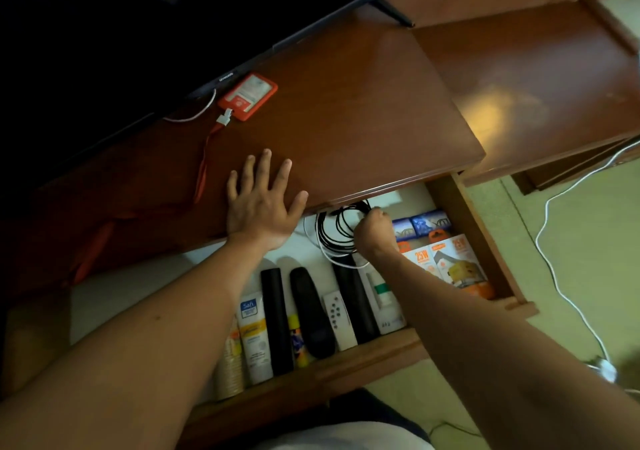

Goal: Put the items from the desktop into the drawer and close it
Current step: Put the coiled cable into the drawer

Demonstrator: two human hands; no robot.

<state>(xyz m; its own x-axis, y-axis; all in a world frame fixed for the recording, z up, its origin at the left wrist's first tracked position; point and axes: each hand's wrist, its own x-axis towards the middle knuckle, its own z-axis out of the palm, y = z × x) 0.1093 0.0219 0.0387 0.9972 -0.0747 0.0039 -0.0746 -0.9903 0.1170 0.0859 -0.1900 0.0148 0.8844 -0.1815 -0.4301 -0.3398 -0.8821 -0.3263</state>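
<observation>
Now | left hand (260,207) flat on desktop (346,110) | right hand (375,231) pinches one coiled cable (337,227) | drawer (478,227) open

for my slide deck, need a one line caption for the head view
Right hand tucks a coiled black cable into the open drawer; left hand rests flat on the desktop.

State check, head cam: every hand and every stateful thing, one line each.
Wooden drawer: pulled open, holding items.
Left hand: flat, fingers spread, pressing the wooden desktop.
Right hand: inside drawer, fingers curled on the coiled black cable.
Red card holder with lanyard: lying on the desktop, not yet stowed.
Television screen: dark.
</observation>
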